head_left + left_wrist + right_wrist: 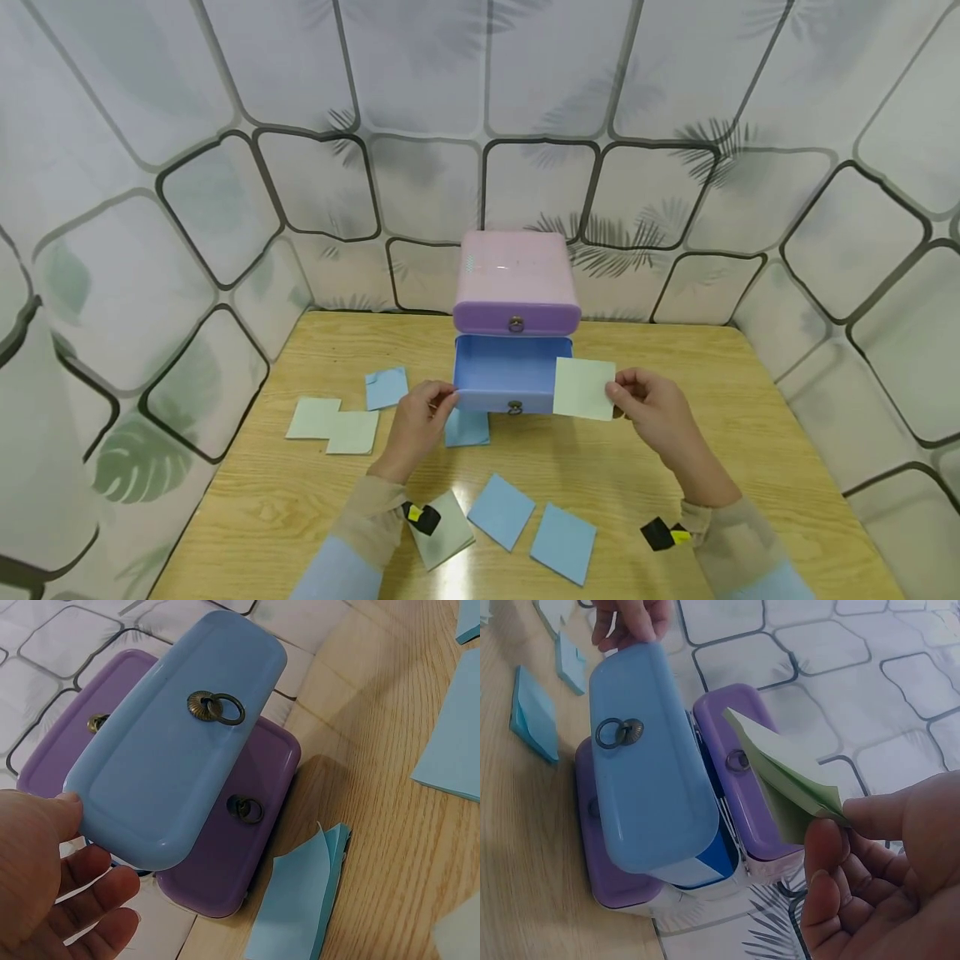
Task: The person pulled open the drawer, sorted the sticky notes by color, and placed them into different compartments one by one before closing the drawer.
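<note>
A small drawer chest (517,267) has a pink top and purple drawers above and below a blue one. Its blue drawer (480,402) is pulled out, with a brass ring pull on the front. At the drawer's left front corner, my left hand (415,427) pinches the edge, thumb on the front face and fingers beneath. My right hand (663,421) pinches a pale green sticky note pad (583,389) by its right edge, thumb against fingertips. In the head view the pad overlaps the drawer's right front corner; its sheets fan apart slightly in the right wrist view.
Two pale green pads (351,433) overlap on the wooden table (697,533) at left, near a blue pad (386,388). Another blue pad (467,429) lies partly under the drawer. Closer in are a green pad (444,533) and two blue pads (562,543). Patterned cloth walls surround the table.
</note>
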{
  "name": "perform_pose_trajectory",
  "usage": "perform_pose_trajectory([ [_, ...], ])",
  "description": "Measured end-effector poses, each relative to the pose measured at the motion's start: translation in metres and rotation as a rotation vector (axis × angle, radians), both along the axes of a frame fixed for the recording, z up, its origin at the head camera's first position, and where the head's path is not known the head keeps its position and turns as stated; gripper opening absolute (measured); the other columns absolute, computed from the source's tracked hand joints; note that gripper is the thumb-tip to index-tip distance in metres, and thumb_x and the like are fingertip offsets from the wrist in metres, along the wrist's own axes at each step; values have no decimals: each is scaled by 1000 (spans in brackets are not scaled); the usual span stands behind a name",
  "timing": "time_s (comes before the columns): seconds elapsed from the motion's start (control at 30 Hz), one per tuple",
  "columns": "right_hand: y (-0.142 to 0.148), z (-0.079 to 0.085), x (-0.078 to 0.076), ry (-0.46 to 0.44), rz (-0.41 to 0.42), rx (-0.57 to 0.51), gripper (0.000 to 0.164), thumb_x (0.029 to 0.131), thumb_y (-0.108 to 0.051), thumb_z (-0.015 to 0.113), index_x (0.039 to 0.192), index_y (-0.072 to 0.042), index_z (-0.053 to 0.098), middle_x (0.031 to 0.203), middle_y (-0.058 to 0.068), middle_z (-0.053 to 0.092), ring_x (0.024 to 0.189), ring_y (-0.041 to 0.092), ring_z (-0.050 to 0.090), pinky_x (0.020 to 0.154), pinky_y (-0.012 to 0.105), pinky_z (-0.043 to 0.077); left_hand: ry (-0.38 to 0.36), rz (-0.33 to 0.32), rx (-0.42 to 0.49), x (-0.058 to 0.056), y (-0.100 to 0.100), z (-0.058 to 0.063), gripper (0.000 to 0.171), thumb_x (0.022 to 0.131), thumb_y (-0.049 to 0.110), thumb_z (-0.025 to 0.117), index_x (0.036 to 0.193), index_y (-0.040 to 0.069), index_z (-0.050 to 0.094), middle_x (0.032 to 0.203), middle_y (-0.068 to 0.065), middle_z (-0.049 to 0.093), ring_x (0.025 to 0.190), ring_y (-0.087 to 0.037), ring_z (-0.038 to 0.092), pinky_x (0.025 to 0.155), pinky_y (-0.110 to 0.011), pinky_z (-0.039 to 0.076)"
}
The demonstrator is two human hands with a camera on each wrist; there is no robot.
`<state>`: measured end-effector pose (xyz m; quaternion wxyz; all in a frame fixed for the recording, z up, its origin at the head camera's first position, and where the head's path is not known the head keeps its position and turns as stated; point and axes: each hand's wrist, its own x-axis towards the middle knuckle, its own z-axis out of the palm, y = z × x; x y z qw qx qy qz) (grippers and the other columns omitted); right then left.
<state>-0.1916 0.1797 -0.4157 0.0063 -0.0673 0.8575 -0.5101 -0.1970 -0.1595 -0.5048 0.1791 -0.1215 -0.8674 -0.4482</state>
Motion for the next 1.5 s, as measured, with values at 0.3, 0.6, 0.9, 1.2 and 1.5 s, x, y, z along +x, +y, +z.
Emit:
perform_pose_trajectory([
  [0.3,-17,-2,-22,-11,34,-41,28,97,-25,59,104,2,58,87,15,61,74,25,61,62,29,52,-30,-2,-2,2,0,0,11,95,17,63,100,12,70,87,5,63,75,-7,57,62,-24,50],
  [0.6,-41,1,-50,-3,82,-15,21,98,-17,58,108,0,54,88,15,63,72,23,61,59,29,50,-13,-1,-3,1,-1,2,11,95,17,63,100,11,70,88,4,63,75,-8,58,62,-24,51],
  [0.9,-61,-7,-71,-16,107,40,19,97,-16,57,110,-2,53,83,13,64,68,25,63,56,34,51,-19,-2,4,1,-1,1,10,94,16,63,99,10,69,88,3,63,76,-9,57,61,-24,51],
  [1.2,-71,-13,-76,-31,132,108,26,96,-14,58,118,-1,52,82,9,65,66,19,63,58,32,51,-5,16,-2,1,0,1,9,94,14,64,99,10,70,87,3,63,74,-8,59,61,-23,51],
  [1.5,-75,-18,-82,-49,147,157,34,96,-16,58,125,-1,49,83,7,67,66,18,64,61,32,52,-15,18,12,1,2,2,9,94,14,64,98,9,70,86,3,63,75,-9,58,61,-23,51],
])
